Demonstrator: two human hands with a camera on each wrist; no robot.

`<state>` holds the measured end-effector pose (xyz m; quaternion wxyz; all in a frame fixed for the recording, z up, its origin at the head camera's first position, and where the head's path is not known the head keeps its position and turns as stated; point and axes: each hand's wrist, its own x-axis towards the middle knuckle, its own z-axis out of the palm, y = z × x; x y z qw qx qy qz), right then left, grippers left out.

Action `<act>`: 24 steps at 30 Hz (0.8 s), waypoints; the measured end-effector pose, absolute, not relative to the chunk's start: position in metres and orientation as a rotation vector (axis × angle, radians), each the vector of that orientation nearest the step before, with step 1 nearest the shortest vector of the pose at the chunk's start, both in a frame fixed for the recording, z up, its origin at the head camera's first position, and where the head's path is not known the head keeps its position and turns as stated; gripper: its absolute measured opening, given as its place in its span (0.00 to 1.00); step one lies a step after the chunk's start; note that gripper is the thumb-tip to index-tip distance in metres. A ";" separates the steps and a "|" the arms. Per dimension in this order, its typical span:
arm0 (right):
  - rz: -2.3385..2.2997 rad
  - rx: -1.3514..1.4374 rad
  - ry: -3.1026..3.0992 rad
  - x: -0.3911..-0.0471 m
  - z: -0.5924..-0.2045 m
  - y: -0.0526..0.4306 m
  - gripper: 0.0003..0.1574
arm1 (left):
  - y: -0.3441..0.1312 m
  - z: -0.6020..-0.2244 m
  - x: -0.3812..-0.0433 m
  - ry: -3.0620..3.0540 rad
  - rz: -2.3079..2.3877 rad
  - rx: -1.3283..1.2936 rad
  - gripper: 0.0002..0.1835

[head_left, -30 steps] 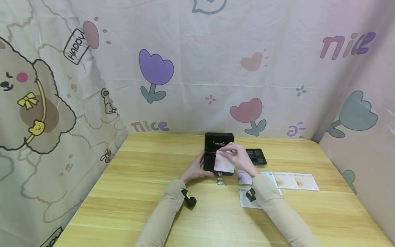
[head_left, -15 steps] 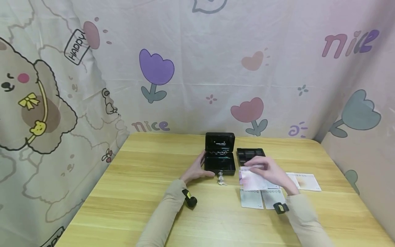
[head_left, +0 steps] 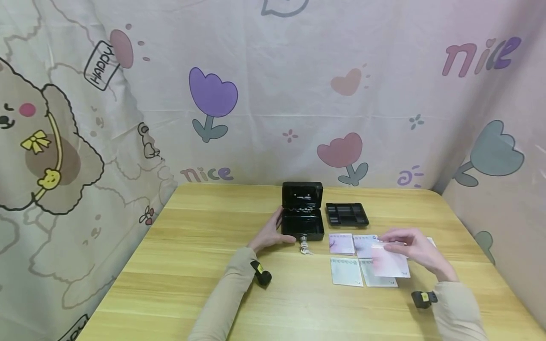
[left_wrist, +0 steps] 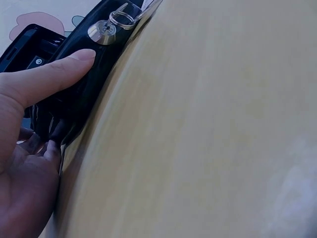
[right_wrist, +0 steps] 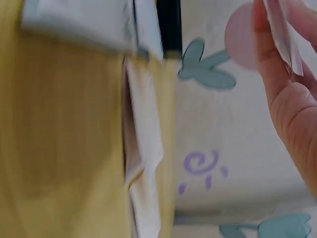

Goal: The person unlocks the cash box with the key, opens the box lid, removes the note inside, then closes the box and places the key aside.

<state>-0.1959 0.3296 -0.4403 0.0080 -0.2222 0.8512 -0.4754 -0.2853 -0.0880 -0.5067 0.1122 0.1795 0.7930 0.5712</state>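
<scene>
A small black cash box (head_left: 316, 237) stands with its lid up at the back of the table. My left hand (head_left: 269, 236) grips its left side, thumb at the front and fingers by the side wall. In the left wrist view the thumb (left_wrist: 59, 74) lies along the front near the round lock (left_wrist: 102, 32), where a key ring (left_wrist: 123, 20) hangs. My right hand (head_left: 422, 251) pinches a pink-and-white folded paper note (head_left: 390, 265) by its upper edge, held above the notes on the right. The right wrist view shows this note (right_wrist: 285, 37) edge-on between thumb and fingers.
A black compartment tray (head_left: 347, 224) lies right of the box. Before it lie a purple note (head_left: 341, 243), a bluish one (head_left: 364, 245) and pale green notes (head_left: 347, 273) in two rows. More notes are partly hidden by the right hand. A printed cloth (head_left: 264, 94) hangs behind.
My right hand has moved from over the box to the right, carrying the pink note past the tray to above the laid-out notes. My left hand keeps its place at the box.
</scene>
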 end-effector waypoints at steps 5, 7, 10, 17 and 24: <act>-1.472 -0.642 2.641 -0.197 -0.448 0.355 0.15 | -0.088 -0.508 -0.286 2.314 1.691 0.525 0.66; -1.490 -0.632 2.618 -0.197 -0.452 0.365 0.15 | -0.088 -0.509 -0.286 2.308 1.703 0.529 0.66; -1.491 -0.645 2.598 -0.198 -0.458 0.377 0.14 | -0.087 -0.509 -0.286 2.306 1.709 0.525 0.66; -1.353 -0.567 2.642 -0.199 -0.464 0.396 0.13 | -0.088 -0.508 -0.285 2.320 1.686 0.501 0.66; -1.229 -0.647 2.678 -0.201 -0.470 0.398 0.08 | -0.088 -0.510 -0.286 2.320 1.681 0.491 0.67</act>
